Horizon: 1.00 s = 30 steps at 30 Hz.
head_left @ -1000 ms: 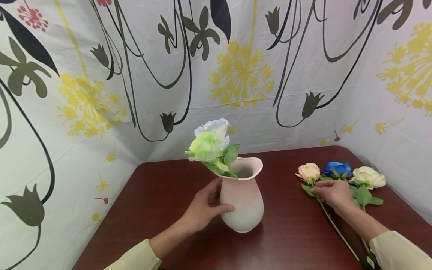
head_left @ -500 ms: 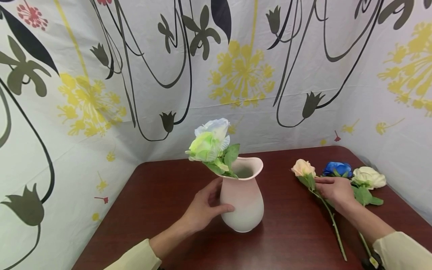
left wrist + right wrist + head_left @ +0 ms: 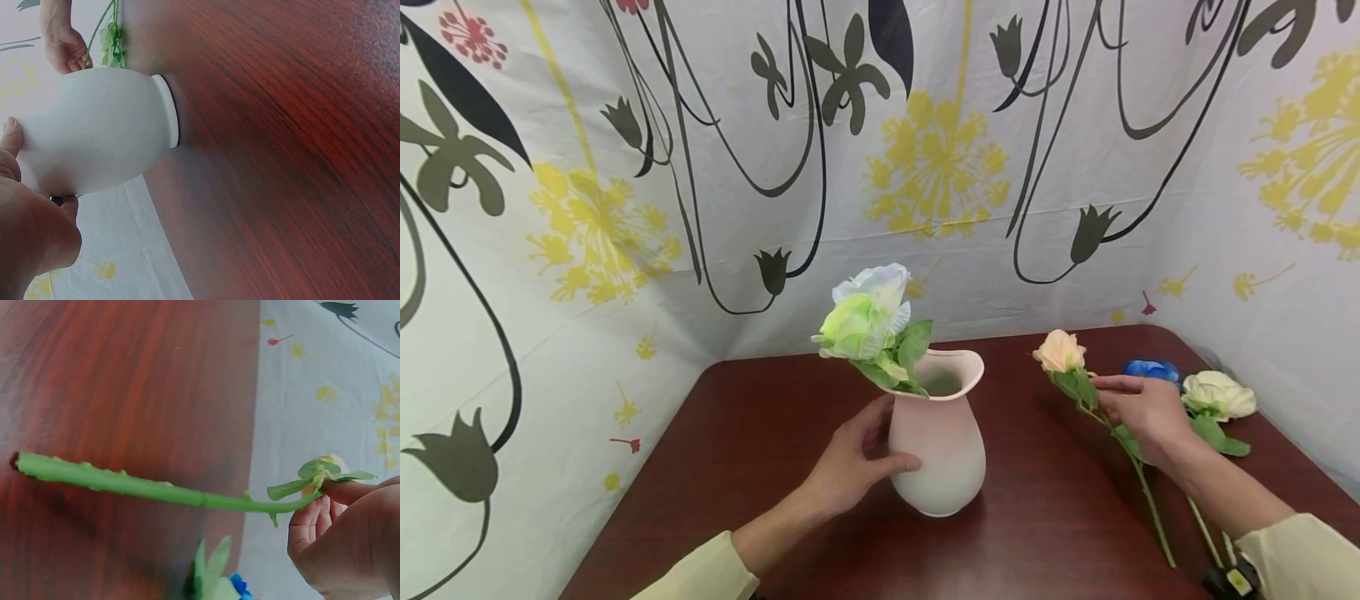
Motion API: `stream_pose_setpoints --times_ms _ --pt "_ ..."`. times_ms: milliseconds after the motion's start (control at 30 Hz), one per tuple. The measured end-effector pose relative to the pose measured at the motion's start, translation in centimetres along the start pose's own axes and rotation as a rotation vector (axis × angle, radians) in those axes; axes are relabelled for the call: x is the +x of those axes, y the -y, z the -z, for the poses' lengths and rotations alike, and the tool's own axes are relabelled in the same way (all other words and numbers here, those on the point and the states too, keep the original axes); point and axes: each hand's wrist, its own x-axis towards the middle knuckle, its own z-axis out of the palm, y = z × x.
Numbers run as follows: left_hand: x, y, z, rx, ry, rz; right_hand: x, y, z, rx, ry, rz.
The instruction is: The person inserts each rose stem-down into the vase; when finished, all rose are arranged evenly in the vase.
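My left hand (image 3: 853,458) grips the side of a pale pink-and-white vase (image 3: 940,458), thumb across its front and fingers behind. The vase stands upright on the dark red table, its foot (image 3: 167,112) showing in the left wrist view. Out of its mouth, leaning left, come pale blue and lime-green artificial roses (image 3: 865,312). To the right, my right hand (image 3: 1150,417) pinches a peach artificial rose (image 3: 1060,352) by the stem just below the bloom. In the right wrist view the green stem (image 3: 137,487) hangs over the tabletop, its cut end pointing away from the hand.
A blue rose (image 3: 1152,369), partly behind my right hand, and a cream rose (image 3: 1217,396) lie at the table's right side. Floral-printed white cloth (image 3: 970,292) hangs around the back and sides of the table (image 3: 775,417).
My right hand has lifted the peach rose off the others and moved it slightly left and up, its stem swinging more upright. The left hand and vase stay put.
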Motion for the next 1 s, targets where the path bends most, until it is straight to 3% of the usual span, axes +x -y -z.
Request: stream_pose_setpoints --times_ms 167,567,800,1000 --pt "0.0 0.0 0.0 0.0 0.0 -0.007 -0.2 1.0 0.4 0.049 0.007 0.033" --pt "0.0 0.0 0.0 -0.008 0.003 -0.011 -1.1 3.8 1.1 0.307 -0.036 0.12" --pt "0.0 0.1 0.0 -0.019 0.005 -0.022 -1.7 5.9 1.4 0.516 -0.026 0.119" --pt "0.0 0.1 0.0 -0.031 0.004 -0.016 -2.3 8.1 2.1 0.701 0.043 0.171"
